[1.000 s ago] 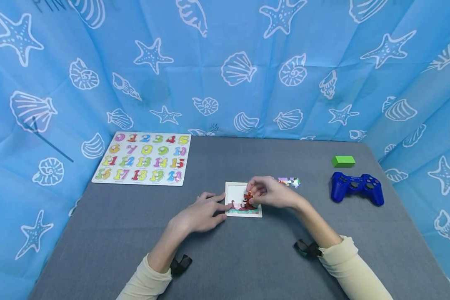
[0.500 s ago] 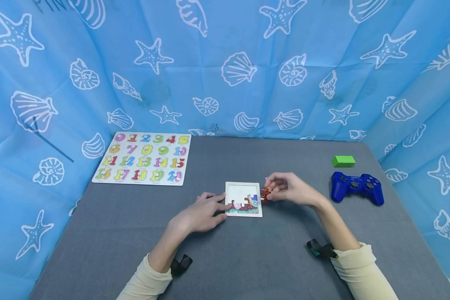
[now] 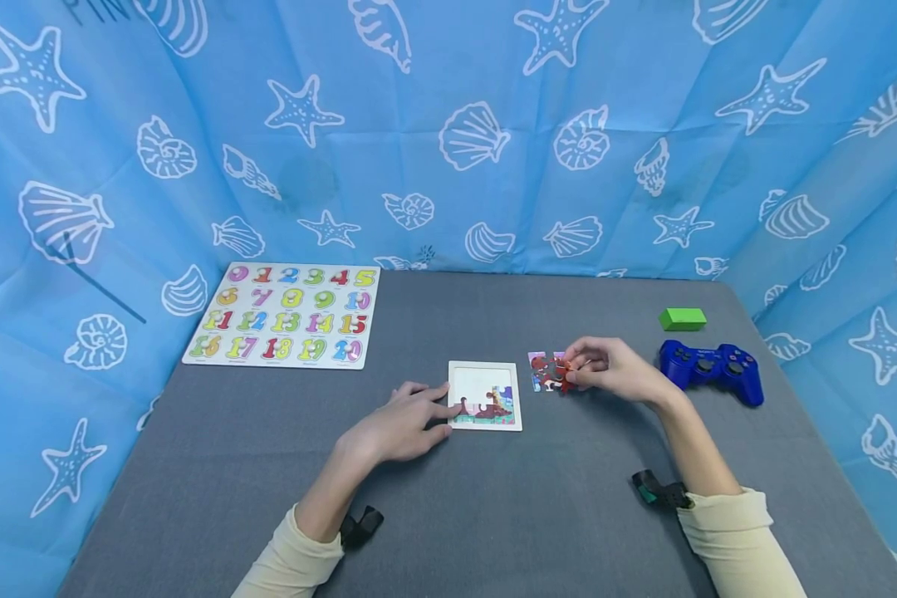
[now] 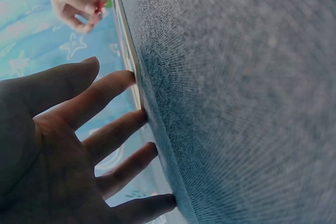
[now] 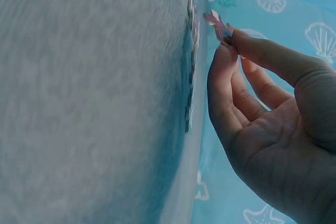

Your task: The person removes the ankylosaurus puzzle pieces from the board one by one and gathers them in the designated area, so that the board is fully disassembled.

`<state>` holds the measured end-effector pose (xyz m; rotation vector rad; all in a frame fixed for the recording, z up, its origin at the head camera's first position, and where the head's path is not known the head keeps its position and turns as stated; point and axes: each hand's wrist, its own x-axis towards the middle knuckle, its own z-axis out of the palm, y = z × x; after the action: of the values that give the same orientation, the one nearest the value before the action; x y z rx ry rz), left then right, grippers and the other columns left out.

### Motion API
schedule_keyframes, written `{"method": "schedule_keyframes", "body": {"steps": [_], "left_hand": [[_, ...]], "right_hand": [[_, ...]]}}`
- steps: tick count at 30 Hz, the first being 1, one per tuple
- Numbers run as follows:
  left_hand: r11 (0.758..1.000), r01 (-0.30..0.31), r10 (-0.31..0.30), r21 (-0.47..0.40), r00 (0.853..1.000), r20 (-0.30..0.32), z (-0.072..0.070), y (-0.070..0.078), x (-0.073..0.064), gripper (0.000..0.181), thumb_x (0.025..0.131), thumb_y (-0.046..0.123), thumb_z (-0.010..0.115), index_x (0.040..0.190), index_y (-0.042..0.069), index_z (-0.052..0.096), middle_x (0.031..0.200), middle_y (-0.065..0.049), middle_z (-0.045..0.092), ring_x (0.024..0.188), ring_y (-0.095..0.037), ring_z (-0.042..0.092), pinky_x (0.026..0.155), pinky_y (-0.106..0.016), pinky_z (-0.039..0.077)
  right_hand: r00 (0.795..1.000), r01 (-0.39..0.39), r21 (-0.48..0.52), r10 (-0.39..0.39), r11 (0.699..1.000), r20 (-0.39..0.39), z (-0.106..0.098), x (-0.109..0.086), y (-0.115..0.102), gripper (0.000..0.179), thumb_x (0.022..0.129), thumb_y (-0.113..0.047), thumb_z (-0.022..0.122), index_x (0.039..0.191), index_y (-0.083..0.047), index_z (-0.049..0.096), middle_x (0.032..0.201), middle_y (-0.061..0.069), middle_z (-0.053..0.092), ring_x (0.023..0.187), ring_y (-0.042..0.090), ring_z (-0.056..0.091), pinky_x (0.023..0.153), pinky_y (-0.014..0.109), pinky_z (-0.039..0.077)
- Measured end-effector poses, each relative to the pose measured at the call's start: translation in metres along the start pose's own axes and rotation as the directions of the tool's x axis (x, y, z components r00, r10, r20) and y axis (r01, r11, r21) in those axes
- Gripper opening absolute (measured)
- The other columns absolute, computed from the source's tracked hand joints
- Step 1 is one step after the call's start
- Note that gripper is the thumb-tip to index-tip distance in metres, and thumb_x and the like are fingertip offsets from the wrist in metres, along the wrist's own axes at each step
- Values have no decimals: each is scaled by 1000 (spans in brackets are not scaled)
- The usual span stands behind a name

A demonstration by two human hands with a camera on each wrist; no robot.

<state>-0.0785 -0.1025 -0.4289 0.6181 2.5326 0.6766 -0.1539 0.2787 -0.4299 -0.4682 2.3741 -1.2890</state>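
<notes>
In the head view a small square jigsaw tray (image 3: 469, 380) lies mid-table, with fitted pieces (image 3: 495, 409) along its bottom and lower right. My left hand (image 3: 402, 422) rests at its left side. Its spread fingertips touch the tray's edge (image 4: 129, 43) and the table in the left wrist view. To the right of the tray, my right hand (image 3: 616, 370) pinches a reddish-brown jigsaw piece (image 5: 217, 24) between thumb and index finger. This piece is raised above the table, close by the loose jigsaw pieces (image 3: 538, 370). The right fingers partly hide that group.
A number puzzle board (image 3: 284, 316) lies at the back left. On the right are a blue game controller (image 3: 710, 370) and a green block (image 3: 683, 319) behind it. A blue shell-patterned curtain (image 3: 419, 166) hangs around the grey table (image 3: 493, 515).
My right hand has moved right from over the tray to the loose pieces, still holding the reddish-brown piece. The tray's fitted pieces now show uncovered. My left hand has stayed in place.
</notes>
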Motion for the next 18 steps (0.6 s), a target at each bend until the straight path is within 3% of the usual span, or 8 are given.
{"method": "schedule_keyframes", "body": {"steps": [18], "left_hand": [[1000,13,-13,7,1000,0,-1,2,-1,43,111,29,63,154,25,62,176,-7,41,162,-39,35,130,-67,31]], "right_hand": [[998,-25,-159,14,987,-68,5,1,8,21,97,-2,77,116,7,74,99,17,75,75,3,65,66,21,54]]}}
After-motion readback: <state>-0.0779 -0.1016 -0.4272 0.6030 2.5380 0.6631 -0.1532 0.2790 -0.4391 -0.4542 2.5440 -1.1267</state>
